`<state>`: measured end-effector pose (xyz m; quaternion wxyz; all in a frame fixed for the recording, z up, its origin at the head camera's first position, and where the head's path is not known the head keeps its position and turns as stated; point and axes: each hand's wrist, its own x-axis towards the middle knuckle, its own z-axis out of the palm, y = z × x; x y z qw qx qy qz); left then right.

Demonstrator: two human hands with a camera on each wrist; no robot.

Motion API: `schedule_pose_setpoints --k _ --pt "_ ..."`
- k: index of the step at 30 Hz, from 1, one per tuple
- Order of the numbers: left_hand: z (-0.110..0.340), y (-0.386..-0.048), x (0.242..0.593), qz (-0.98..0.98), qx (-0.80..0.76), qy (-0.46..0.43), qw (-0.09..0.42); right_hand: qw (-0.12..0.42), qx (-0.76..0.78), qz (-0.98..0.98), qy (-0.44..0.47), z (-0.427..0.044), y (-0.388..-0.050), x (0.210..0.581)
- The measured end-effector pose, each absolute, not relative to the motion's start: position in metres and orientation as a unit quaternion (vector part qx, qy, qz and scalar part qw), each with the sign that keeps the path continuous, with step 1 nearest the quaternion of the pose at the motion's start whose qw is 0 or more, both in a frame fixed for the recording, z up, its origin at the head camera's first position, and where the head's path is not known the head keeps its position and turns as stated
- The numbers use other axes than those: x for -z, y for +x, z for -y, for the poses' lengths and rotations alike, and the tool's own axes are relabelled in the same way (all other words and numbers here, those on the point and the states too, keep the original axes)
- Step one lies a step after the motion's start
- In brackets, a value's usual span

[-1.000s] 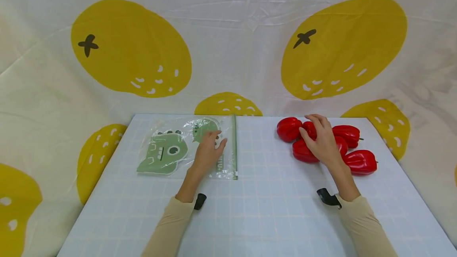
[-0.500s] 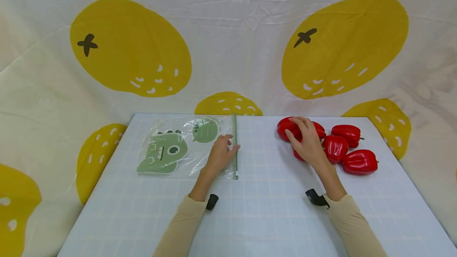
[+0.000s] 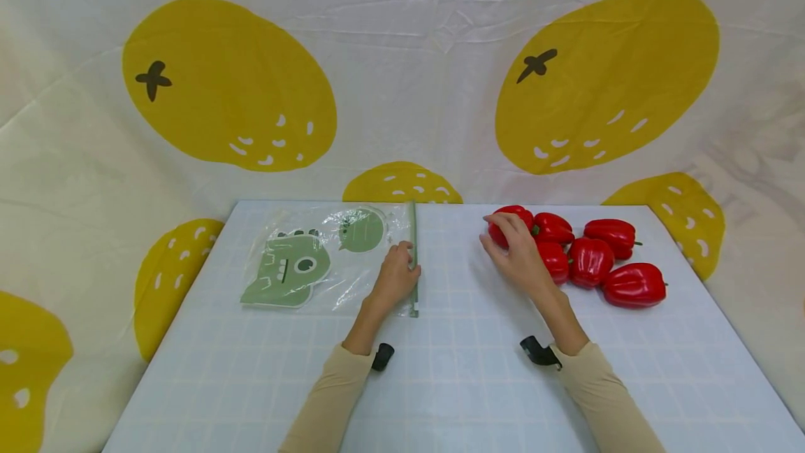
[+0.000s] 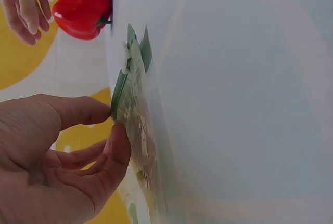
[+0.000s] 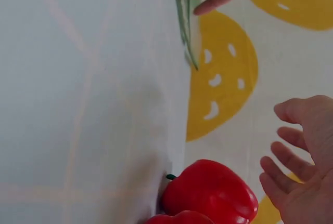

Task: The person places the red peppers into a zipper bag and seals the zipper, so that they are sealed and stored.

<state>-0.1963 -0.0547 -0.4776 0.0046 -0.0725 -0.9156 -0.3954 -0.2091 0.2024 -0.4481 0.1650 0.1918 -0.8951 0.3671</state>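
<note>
A clear zip bag [image 3: 327, 299] printed with green cartoon figures lies flat at the table's left. My left hand [image 3: 396, 275] is at its green zip strip [image 3: 413, 229]. In the left wrist view, the thumb and forefinger pinch the edge of the bag [image 4: 138, 115], next to the white slider. On the right, my right hand [image 3: 518, 254] hovers by a cluster of red bell peppers [image 3: 591, 262], its fingers relaxed and apart. It partly hides the leftmost pepper [image 3: 518, 214]. The right wrist view shows this hand [image 5: 307, 167] holding nothing, above a bell pepper [image 5: 208, 193].
A pale blue checked cloth [image 3: 453, 383] covers the table. Behind it hangs a white curtain [image 3: 415, 89] with yellow fruit prints. A black wrist camera [image 3: 539, 353] sits at the right cuff, another black one [image 3: 382, 356] at the left.
My left hand has moved right across the bag to its zip strip, where its fingers have closed in. My right hand has drifted left over the peppers, uncovering several of them.
</note>
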Motion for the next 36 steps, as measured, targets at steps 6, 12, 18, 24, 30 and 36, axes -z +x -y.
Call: schedule_pose_setpoints --k 6,12,18,24,30,36 --pt "0.059 -0.193 0.480 0.913 0.401 -0.080 0.009 0.150 -0.368 0.895 0.205 -0.192 -0.208 0.450" --pt "0.064 -0.189 0.483 0.902 0.423 -0.093 0.012 0.141 -0.365 0.891 0.230 -0.182 -0.206 0.455" --pt "0.069 -0.187 0.484 0.885 0.455 -0.093 0.030 0.108 -0.357 0.896 0.243 -0.172 -0.203 0.456" --pt "0.074 -0.185 0.483 0.872 0.478 -0.103 0.022 0.075 -0.349 0.896 0.265 -0.161 -0.201 0.457" --pt "0.076 -0.183 0.483 0.866 0.491 -0.096 0.014 0.058 -0.350 0.884 0.306 -0.150 -0.199 0.464" --pt "0.080 -0.183 0.485 0.858 0.506 -0.093 0.001 0.072 -0.330 0.871 0.357 -0.140 -0.197 0.472"
